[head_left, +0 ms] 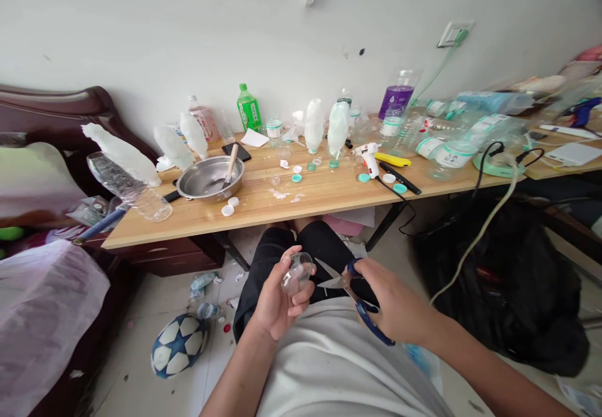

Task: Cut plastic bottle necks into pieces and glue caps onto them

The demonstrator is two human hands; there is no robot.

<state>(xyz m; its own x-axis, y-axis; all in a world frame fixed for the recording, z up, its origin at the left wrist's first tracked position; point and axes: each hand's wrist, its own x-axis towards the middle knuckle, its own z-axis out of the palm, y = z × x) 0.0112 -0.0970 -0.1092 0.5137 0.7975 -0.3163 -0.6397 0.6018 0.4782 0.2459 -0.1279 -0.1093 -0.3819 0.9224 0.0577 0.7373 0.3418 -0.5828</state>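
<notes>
Above my lap, my left hand (285, 295) grips a small clear cut piece of plastic bottle (297, 273), fingers curled round its sides. My right hand (392, 301) holds a pair of scissors (345, 282) with dark blue handles. The blades are spread and point left at the plastic piece, close to its right side. Whether a blade touches the plastic, I cannot tell.
On the wooden table (263, 200) ahead stand a metal bowl (197, 179) with a brush (230, 166), a white glue gun (369, 158), a yellow cutter (392, 160), caps and several bottles. A cable (480, 235) hangs at right. A football (179, 346) lies on the floor.
</notes>
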